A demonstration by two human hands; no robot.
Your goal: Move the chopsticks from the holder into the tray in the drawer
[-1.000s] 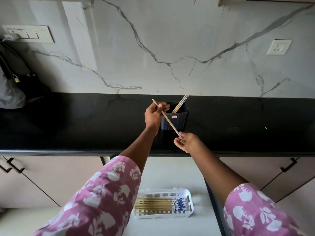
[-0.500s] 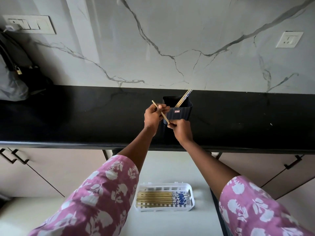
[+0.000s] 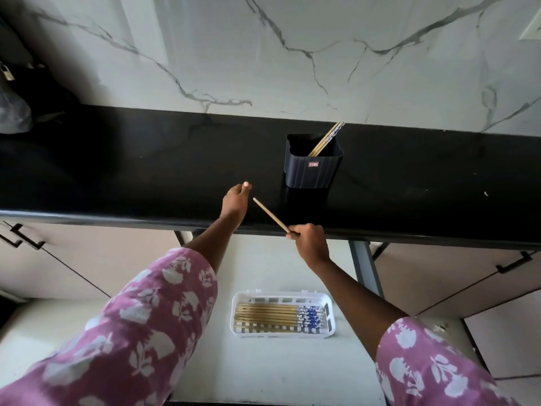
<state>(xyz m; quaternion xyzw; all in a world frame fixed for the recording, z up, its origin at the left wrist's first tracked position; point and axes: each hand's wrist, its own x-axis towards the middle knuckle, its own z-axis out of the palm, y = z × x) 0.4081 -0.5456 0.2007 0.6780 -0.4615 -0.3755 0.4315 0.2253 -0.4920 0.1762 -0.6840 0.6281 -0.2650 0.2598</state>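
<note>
A dark ribbed holder point(image 3: 312, 168) stands on the black counter point(image 3: 117, 171), with a few chopsticks point(image 3: 327, 138) leaning at its right back corner. My right hand point(image 3: 309, 241) is at the counter's front edge, shut on one wooden chopstick point(image 3: 270, 214) that points up and left. My left hand point(image 3: 236, 200) rests over the counter to the left of the holder, holding nothing, fingers loosely together. Below, in the open drawer point(image 3: 263, 367), a white slotted tray point(image 3: 282, 295) holds several chopsticks point(image 3: 279, 315) lying side by side, blue patterned ends to the right.
A marble wall rises behind the counter. A dark bag point(image 3: 17, 92) sits at the far left of the counter. Cabinet fronts with black handles point(image 3: 513, 263) flank the drawer on both sides. My two floral pink sleeves fill the lower corners.
My left hand has let go of the chopstick and moved left. My right hand has taken it and pulled it back toward the counter's edge. The camera tilted down.
</note>
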